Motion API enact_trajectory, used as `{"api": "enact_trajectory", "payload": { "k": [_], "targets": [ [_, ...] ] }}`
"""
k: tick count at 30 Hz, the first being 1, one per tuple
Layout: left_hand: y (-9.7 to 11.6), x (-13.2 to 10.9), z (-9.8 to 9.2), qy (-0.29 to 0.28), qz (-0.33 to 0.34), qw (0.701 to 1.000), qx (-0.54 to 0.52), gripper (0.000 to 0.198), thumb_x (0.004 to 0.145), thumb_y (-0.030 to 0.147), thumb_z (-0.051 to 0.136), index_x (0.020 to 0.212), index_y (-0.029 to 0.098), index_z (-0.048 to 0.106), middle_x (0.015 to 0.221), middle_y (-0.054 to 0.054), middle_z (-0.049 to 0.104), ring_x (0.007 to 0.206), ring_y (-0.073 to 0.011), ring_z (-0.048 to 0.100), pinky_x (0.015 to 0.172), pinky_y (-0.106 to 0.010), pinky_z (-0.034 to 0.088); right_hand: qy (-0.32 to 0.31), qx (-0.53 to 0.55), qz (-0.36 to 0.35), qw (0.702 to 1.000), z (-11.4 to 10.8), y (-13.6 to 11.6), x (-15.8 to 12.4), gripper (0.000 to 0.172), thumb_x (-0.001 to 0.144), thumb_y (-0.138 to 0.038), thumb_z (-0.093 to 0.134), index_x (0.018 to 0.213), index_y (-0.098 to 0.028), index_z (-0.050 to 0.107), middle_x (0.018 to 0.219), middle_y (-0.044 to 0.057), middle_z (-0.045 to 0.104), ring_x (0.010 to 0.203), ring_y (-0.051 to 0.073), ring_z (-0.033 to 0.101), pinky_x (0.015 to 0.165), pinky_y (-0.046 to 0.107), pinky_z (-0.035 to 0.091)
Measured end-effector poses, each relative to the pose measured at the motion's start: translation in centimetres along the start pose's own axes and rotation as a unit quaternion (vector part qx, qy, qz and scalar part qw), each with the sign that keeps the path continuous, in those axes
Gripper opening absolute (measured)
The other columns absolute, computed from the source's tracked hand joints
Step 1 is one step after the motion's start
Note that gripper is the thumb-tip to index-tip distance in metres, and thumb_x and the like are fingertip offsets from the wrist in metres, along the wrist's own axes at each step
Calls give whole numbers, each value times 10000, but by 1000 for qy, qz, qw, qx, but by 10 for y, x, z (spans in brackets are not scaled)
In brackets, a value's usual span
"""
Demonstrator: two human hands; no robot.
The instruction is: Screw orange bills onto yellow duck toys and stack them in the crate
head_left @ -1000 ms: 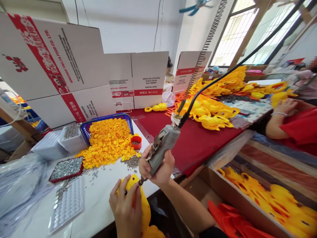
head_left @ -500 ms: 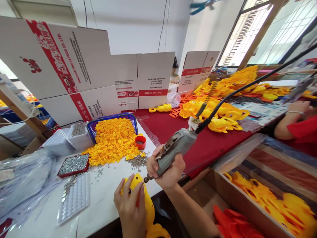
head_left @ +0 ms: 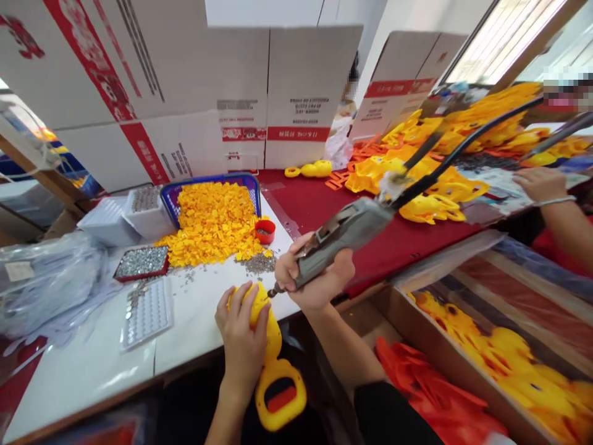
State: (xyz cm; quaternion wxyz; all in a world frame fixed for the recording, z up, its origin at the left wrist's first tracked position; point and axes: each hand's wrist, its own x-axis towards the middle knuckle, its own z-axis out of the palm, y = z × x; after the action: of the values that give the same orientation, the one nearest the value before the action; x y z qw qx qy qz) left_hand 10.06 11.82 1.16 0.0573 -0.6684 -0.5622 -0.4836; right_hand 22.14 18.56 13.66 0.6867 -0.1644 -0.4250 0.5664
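Observation:
My left hand (head_left: pixel 243 337) is closed around the head of a yellow plastic duck-shaped toy (head_left: pixel 273 340) at the table's front edge. The toy's ring-shaped handle (head_left: pixel 280 395) hangs below, past the edge. In my right hand (head_left: pixel 319 281) is a grey electric screwdriver (head_left: pixel 345 238), tilted, with its cable running up to the right. The screwdriver's bit points at the toy's head beside my left fingers; I cannot tell whether it touches a screw. Just beyond lies a pile of small screws (head_left: pixel 259 264).
A blue basket (head_left: pixel 256 196) overflows with small yellow parts (head_left: pixel 213 222). Nearby are a red cup (head_left: pixel 265 231), a red tray of metal pieces (head_left: pixel 142 262) and a clear blister tray (head_left: pixel 148 312). Cartons with yellow and red parts (head_left: pixel 500 364) stand right. A co-worker's hand (head_left: pixel 542 183) is far right.
The camera view has tipped downward, so the table sits higher in the picture. The toy has turned and its ring handle now shows fully. Both hands keep their hold.

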Motion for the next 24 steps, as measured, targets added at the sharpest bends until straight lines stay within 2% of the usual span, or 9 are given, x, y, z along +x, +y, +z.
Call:
{"api": "enact_trajectory", "payload": {
  "k": [4, 7, 12, 17, 21, 24],
  "targets": [
    [8, 4, -7, -13, -33, 999, -5, 310, 993, 328, 667, 1277, 212, 706, 1343, -139, 712, 1305, -336, 553, 1115, -562, 451, 11, -27, -18, 999, 3, -7, 1, 668, 690, -918, 587, 754, -254, 557, 439, -99, 384, 277, 92, 313, 309, 224, 271],
    [12, 5, -9, -14, -35, 999, -6, 305, 989, 318, 677, 1276, 222, 716, 1352, -141, 715, 1356, -347, 551, 1134, -589, 457, 7, -62, 5, 998, 2, -9, 0, 695, 673, -949, 565, 750, -259, 540, 437, -102, 368, 283, 102, 340, 318, 236, 297],
    [12, 6, -8, 1, -24, 998, -57, 314, 1002, 270, 655, 1307, 206, 696, 1377, -151, 704, 1468, -341, 507, 1157, -628, 488, -24, -49, 10, 998, -2, 0, -6, 644, 691, -890, 640, 800, -260, 561, 480, -111, 330, 331, 102, 374, 365, 237, 343],
    [12, 6, -9, -5, -37, 998, -56, 295, 988, 273, 682, 1268, 190, 717, 1380, -142, 707, 1473, -344, 507, 1167, -600, 499, -5, -93, 2, 996, -4, 7, -12, 669, 684, -927, 608, 788, -269, 547, 495, -101, 329, 345, 107, 345, 369, 264, 378],
    [14, 6, -9, -3, -32, 998, -51, 311, 983, 273, 692, 1281, 184, 707, 1366, -149, 710, 1469, -341, 506, 1162, -595, 497, 19, -113, 44, 992, -10, 8, -13, 650, 718, -921, 582, 784, -276, 529, 518, -84, 333, 394, 130, 382, 388, 276, 398],
    [14, 6, -9, -4, -29, 998, -51, 326, 976, 261, 701, 1288, 166, 699, 1368, -168, 706, 1474, -340, 495, 1166, -594, 488, 23, -80, 112, 990, -12, 6, -12, 595, 789, -871, 562, 791, -279, 510, 546, -76, 330, 436, 138, 409, 409, 264, 391]
  ]
}}
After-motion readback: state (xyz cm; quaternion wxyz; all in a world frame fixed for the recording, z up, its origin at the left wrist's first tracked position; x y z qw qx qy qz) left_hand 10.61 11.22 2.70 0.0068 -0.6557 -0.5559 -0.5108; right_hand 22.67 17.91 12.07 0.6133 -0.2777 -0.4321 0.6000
